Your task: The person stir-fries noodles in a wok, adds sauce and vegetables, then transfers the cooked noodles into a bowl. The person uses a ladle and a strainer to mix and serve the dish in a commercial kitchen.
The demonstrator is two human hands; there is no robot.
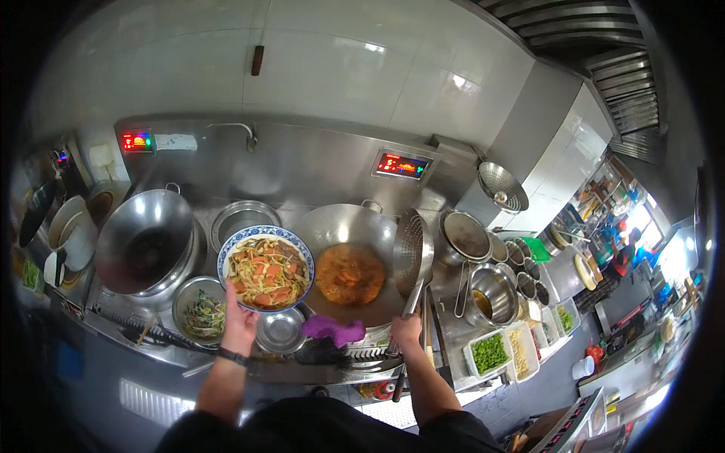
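Note:
My left hand [241, 324] holds a blue-and-white patterned bowl [222, 249] by its near rim, the thumb along its side. Bean sprouts and pinkish-orange slices [267, 273] fill the bowl. Right of it, a large wok [317, 223] contains reddish-brown bubbling liquid [350, 274]. My right hand [405, 331] is closed around the metal handle of a large perforated skimmer [409, 249], whose tilted bowl stands at the wok's right side. A purple cloth [334, 330] lies at the wok's near edge.
A second wok [148, 238] stands left. A metal bowl of leafy sprouts [201, 311] and a shallow metal bowl [281, 331] sit near the front. Right are a strainer over a pot [467, 235], a steel bowl with oil [493, 294], and chopped greens [488, 354]. A faucet [249, 136] projects behind.

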